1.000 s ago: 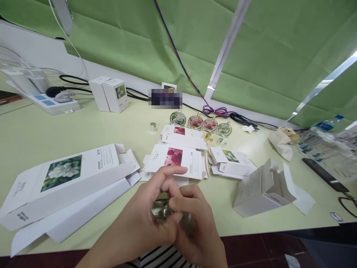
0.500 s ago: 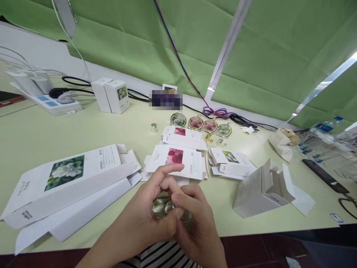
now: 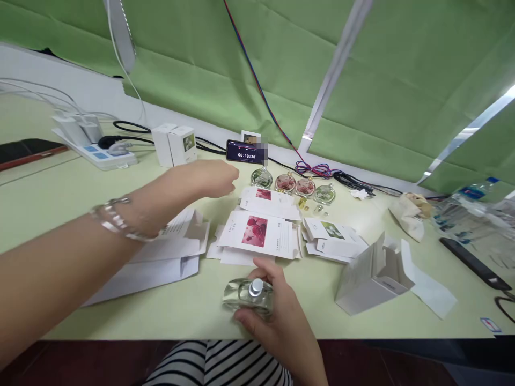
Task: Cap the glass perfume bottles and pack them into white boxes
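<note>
The person's right hand (image 3: 277, 313) has its grip clamped on the glass bottle (image 3: 235, 294) near the front edge of the table (image 3: 193, 321); a loose hold on smooth glass could let it slip. The fingertips of the left hand (image 3: 216, 178) are hidden, so its grip cannot be told; straying sideways, it could knock the nearest round bottle (image 3: 261, 178). Earlier, both hands met over the glass bottle; now the left reaches well away

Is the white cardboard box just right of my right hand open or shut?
Open: the white cardboard box has its end flaps spread apart, showing an opening between them.
</note>
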Demonstrator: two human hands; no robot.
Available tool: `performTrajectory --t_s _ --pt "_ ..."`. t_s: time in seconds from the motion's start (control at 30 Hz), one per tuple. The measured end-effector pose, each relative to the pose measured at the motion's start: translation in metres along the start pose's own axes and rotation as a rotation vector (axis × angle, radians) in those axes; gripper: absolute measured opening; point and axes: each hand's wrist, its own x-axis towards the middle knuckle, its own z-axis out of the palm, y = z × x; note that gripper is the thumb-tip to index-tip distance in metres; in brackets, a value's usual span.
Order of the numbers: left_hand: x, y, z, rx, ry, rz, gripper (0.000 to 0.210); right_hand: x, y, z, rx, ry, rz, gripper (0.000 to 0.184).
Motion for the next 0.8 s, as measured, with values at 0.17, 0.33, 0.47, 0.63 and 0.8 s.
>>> performTrajectory --t_s 0.17,0.33,0.47,0.63,0.8 --pt "0.025 -0.017 0.035 0.133 -0.084 -0.072 0.028 0.0 0.0 -0.001 0.008 -0.005 0.011 0.064" --pt "0.024 -0.02 0.023 0.153 -0.076 -0.084 0.033 -0.004 0.0 -0.002 -0.005 -0.002 0.022 0.062" --pt "-0.016 0.002 -0.014 0.127 -0.026 -0.017 0.04 -0.007 0.0 -0.002 -0.029 -0.012 0.033 0.059" --pt "-0.105 0.022 -0.003 -0.261 -0.133 0.405 0.021 -0.004 -0.002 -0.003 0.002 -0.025 0.032 0.056" --pt "-0.136 0.018 0.041 -0.339 -0.042 0.49 0.031 -0.002 -0.004 -0.004 0.03 -0.009 -0.029 0.046"
